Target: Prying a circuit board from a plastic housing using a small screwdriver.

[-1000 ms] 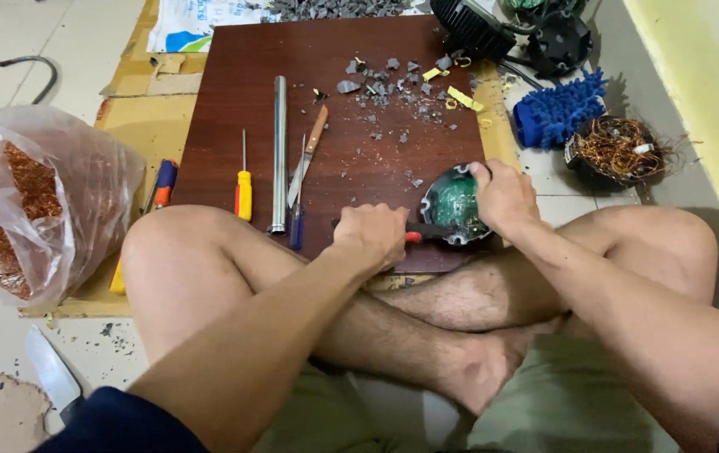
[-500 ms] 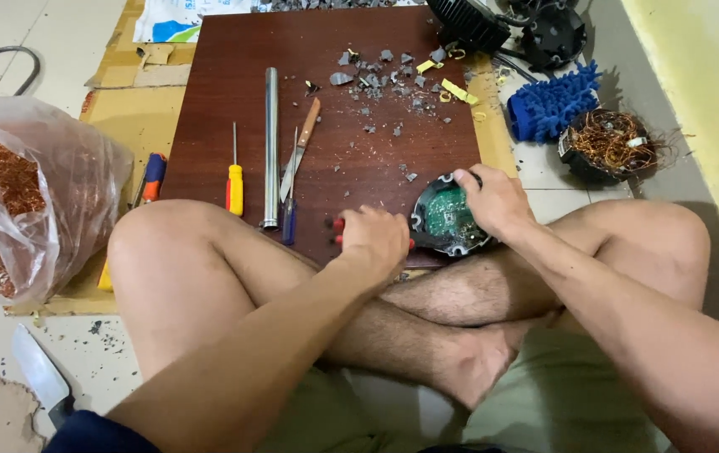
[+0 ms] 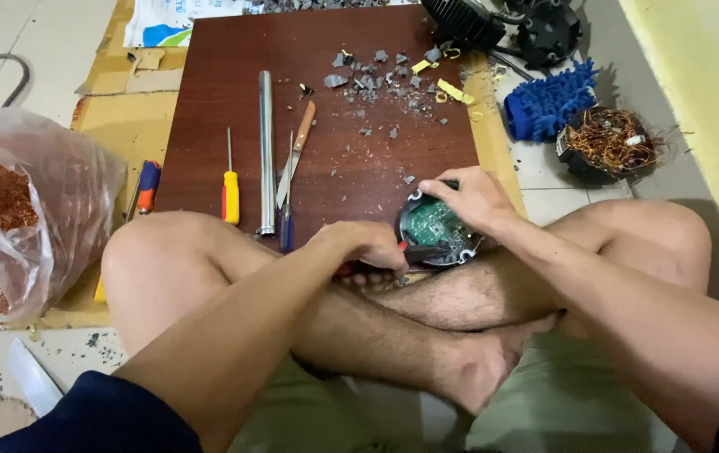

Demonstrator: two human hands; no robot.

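My left hand (image 3: 365,244) is closed around a red-handled tool (image 3: 405,249) whose dark tip reaches into a round black housing (image 3: 436,231) with a green circuit board inside. My right hand (image 3: 470,195) grips the housing's far rim and steadies it at the near edge of a dark brown wooden board (image 3: 326,126). I sit cross-legged, and my knees frame the housing. The tool's handle is mostly hidden under my fingers.
On the board lie a metal rod (image 3: 266,151), a yellow screwdriver (image 3: 230,189), a wood-handled knife (image 3: 295,155) and grey debris (image 3: 376,80). A clear bag of copper wire (image 3: 15,210) sits left. A blue mitt (image 3: 548,101) and a bowl of copper scraps (image 3: 607,143) sit right.
The view has drifted slightly. Both hands stay on the housing and tool, and my left hand has moved a little nearer to the housing.
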